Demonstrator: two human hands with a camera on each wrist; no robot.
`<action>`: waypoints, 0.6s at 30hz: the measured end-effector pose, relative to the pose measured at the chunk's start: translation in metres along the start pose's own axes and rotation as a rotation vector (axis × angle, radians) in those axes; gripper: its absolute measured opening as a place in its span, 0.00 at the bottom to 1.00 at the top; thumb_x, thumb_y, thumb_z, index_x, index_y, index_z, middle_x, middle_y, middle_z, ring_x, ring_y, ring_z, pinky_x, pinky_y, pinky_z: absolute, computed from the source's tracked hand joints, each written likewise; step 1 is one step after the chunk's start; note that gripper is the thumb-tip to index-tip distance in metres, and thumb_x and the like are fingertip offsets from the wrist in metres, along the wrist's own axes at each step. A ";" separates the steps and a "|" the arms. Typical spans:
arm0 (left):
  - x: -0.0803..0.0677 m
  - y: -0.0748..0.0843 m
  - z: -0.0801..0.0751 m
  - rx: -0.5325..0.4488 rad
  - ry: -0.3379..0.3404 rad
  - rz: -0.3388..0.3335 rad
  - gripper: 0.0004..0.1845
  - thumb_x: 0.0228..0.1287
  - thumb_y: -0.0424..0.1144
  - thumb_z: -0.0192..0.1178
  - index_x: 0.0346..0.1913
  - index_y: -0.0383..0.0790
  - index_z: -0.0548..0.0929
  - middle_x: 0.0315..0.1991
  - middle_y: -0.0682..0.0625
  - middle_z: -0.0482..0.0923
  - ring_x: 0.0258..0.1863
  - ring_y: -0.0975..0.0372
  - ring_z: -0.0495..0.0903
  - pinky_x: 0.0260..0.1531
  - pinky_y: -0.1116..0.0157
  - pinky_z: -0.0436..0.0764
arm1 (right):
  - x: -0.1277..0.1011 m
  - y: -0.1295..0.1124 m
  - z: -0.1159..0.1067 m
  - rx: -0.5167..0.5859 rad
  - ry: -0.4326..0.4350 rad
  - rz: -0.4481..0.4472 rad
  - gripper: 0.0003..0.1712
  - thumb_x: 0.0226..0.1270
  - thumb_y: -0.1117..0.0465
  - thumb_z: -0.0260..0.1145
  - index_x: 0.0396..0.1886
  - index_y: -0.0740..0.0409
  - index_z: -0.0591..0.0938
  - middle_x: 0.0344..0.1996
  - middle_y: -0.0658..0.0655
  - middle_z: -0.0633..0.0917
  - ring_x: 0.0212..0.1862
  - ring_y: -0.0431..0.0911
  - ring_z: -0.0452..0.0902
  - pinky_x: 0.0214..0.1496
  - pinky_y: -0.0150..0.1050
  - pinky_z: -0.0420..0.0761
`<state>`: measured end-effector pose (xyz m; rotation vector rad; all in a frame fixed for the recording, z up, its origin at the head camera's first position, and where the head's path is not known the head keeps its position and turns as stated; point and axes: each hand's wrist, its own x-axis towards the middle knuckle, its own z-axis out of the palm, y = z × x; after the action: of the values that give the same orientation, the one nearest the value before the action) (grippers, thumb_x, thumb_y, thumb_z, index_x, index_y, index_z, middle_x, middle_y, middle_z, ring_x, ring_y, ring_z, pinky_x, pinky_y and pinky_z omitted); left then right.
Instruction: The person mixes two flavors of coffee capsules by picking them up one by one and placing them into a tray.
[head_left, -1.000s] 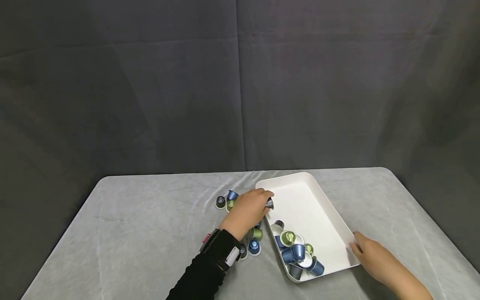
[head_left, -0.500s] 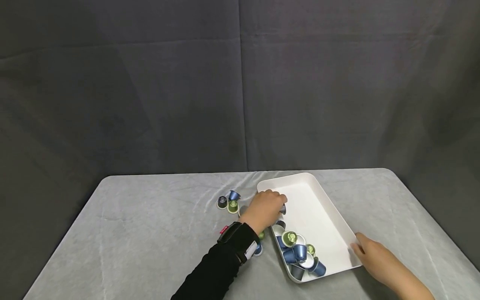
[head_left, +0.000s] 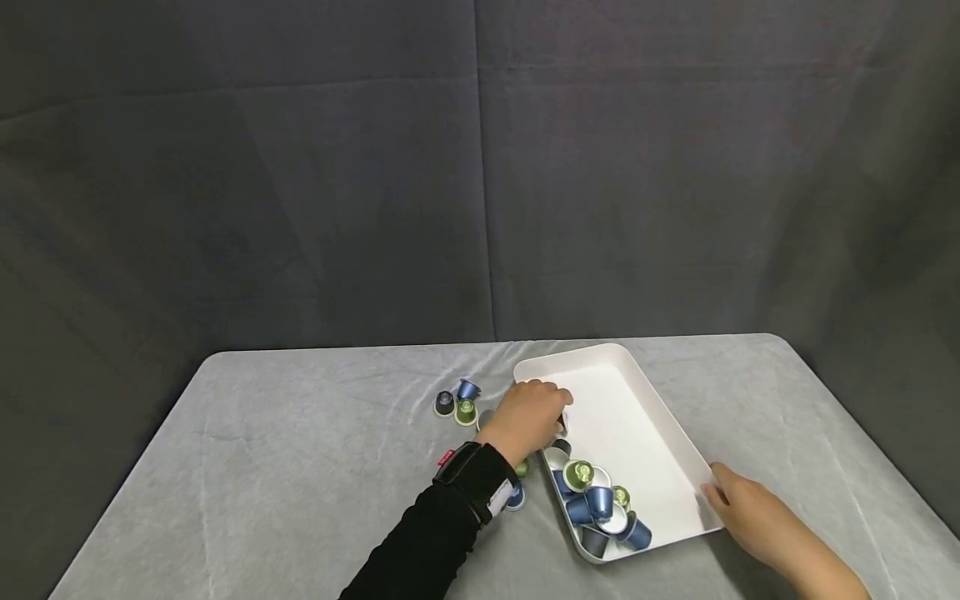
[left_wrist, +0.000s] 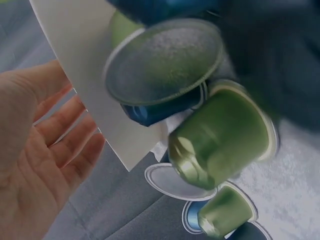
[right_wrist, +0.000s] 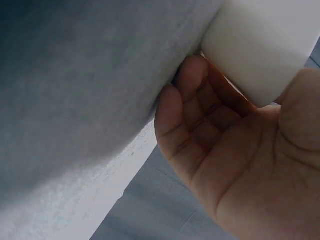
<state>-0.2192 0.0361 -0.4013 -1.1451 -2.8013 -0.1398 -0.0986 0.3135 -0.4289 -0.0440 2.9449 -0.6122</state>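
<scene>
My left hand (head_left: 534, 413) reaches over the left rim of a white tray (head_left: 637, 400). A dark capsule (head_left: 561, 427) lies just at its fingertips inside the tray. In the left wrist view the left hand (left_wrist: 45, 160) has relaxed, nearly straight fingers and holds nothing, beside the tray's wall (left_wrist: 85, 85) and a green capsule (left_wrist: 220, 140). Several blue, green and grey capsules (head_left: 597, 502) are heaped at the tray's near end. My right hand (head_left: 746, 508) grips the tray's near right corner (right_wrist: 260, 45), fingers (right_wrist: 200, 100) curled against it.
Three loose capsules (head_left: 456, 402) sit on the grey cloth-covered table (head_left: 300, 467) left of the tray. More capsules (head_left: 516, 497) lie by my left wrist, partly hidden by the black sleeve (head_left: 427, 542). A dark curtain hangs behind the table.
My left hand carried a dark capsule from the table over the tray's left rim and let it go; the fingers are now relaxed. The right hand stayed on the tray corner.
</scene>
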 end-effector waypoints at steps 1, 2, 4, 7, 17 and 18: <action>0.000 -0.001 0.000 -0.006 0.002 0.001 0.15 0.62 0.42 0.70 0.51 0.46 0.85 0.43 0.54 0.85 0.42 0.60 0.82 0.43 0.64 0.80 | 0.000 0.000 0.000 0.000 0.001 0.000 0.05 0.74 0.66 0.56 0.38 0.65 0.73 0.27 0.57 0.79 0.29 0.48 0.69 0.31 0.48 0.73; 0.000 -0.001 0.000 -0.011 0.004 0.004 0.14 0.62 0.42 0.70 0.50 0.46 0.85 0.43 0.54 0.85 0.42 0.59 0.82 0.43 0.64 0.80 | 0.000 0.000 0.000 0.001 0.003 0.001 0.05 0.74 0.66 0.56 0.38 0.65 0.74 0.27 0.57 0.79 0.29 0.48 0.70 0.31 0.48 0.73; -0.001 -0.002 0.000 -0.010 0.008 0.002 0.15 0.62 0.42 0.69 0.51 0.46 0.85 0.44 0.54 0.85 0.43 0.59 0.82 0.44 0.64 0.80 | 0.000 0.000 0.000 -0.001 0.009 -0.002 0.05 0.74 0.66 0.56 0.38 0.65 0.74 0.27 0.57 0.79 0.29 0.48 0.70 0.31 0.48 0.72; -0.002 -0.002 -0.001 0.004 0.013 -0.004 0.15 0.63 0.43 0.69 0.52 0.48 0.85 0.45 0.55 0.85 0.43 0.60 0.82 0.43 0.65 0.80 | 0.000 0.000 0.000 0.001 0.023 0.001 0.04 0.73 0.66 0.56 0.37 0.64 0.74 0.26 0.55 0.78 0.29 0.48 0.69 0.30 0.47 0.72; -0.019 0.000 -0.010 0.021 0.077 -0.007 0.17 0.62 0.45 0.70 0.53 0.47 0.85 0.46 0.54 0.82 0.45 0.61 0.81 0.45 0.66 0.79 | -0.002 -0.001 0.002 0.017 0.030 -0.005 0.04 0.73 0.66 0.56 0.37 0.62 0.74 0.25 0.54 0.77 0.28 0.47 0.68 0.30 0.45 0.71; -0.021 0.000 -0.011 0.017 0.082 -0.016 0.17 0.62 0.45 0.70 0.53 0.47 0.84 0.46 0.54 0.82 0.45 0.61 0.81 0.47 0.66 0.79 | -0.002 -0.001 0.002 0.018 0.029 -0.006 0.04 0.73 0.66 0.56 0.37 0.62 0.74 0.25 0.53 0.77 0.28 0.47 0.68 0.30 0.45 0.71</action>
<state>-0.2032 0.0204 -0.3935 -1.0886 -2.7350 -0.1603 -0.0967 0.3120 -0.4305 -0.0420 2.9675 -0.6454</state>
